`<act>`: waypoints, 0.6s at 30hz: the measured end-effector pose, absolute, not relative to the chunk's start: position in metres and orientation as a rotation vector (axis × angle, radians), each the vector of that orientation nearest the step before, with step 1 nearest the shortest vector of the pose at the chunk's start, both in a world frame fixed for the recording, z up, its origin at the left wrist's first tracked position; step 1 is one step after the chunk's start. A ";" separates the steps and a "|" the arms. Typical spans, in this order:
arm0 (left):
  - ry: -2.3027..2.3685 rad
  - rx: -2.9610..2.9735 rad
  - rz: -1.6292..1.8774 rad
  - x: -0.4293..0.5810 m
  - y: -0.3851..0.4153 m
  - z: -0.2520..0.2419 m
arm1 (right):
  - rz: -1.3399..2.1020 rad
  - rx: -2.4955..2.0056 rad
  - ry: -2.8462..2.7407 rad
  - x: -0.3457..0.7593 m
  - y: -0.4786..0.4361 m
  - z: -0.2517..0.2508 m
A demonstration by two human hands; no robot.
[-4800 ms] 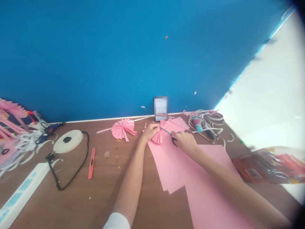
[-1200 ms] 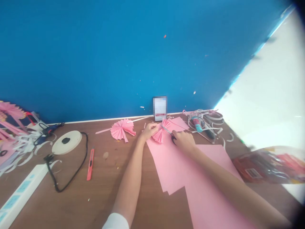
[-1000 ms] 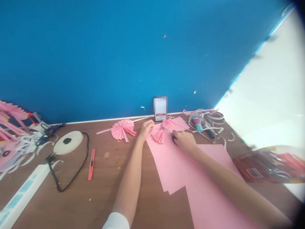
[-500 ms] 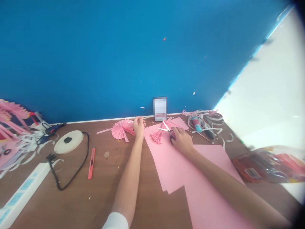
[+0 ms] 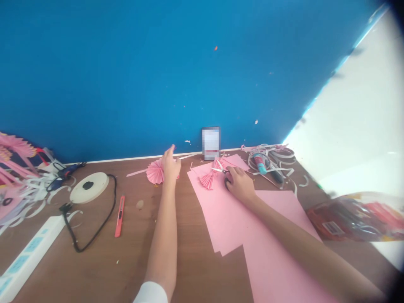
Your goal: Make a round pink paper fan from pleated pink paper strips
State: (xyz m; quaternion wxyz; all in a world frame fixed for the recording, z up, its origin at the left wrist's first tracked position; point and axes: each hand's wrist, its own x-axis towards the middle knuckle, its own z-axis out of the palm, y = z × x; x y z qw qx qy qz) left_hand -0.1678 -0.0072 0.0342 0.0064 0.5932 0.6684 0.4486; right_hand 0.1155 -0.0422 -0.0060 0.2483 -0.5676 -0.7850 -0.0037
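Pleated paper fan (image 5: 207, 182), pink, is lying on top of some pink paper sheets (image 5: 225, 219), right in front of my right hand (image 5: 229, 177). That hand is gripping scissors (image 5: 218, 169), and the blades are standing apart over the fan's pinched middle; can't tell if they're touching it. My left hand (image 5: 171, 165) is hanging loose over a rounder pink rosette (image 5: 154, 173), thumb and finger spreading apart, covering part of it. Can't tell whether it's making contact there.

Further out, a phone (image 5: 211, 145) is leaning against the blue wall (image 5: 132, 84) just behind the sheets. A glue stick (image 5: 260, 164) is sitting among curly paper strips (image 5: 288, 152) to the right, and a clear plastic bag (image 5: 356, 219) is resting past those. Over on the left side of the bench (image 5: 101, 273), a red box cutter (image 5: 119, 216) is lying near a power strip (image 5: 27, 259).
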 end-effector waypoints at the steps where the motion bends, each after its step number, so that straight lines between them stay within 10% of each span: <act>1: 2.047 1.986 1.205 -0.167 -0.008 0.035 | -0.012 -1.548 -2.142 0.115 -0.042 -0.006; 7: 1.617 2.167 0.369 -0.150 -0.016 0.039 | -0.021 -1.557 -2.150 0.115 -0.043 -0.005; 18: 1.509 2.211 0.665 -0.142 -0.007 0.035 | 0.002 -1.570 -2.187 0.114 -0.044 0.000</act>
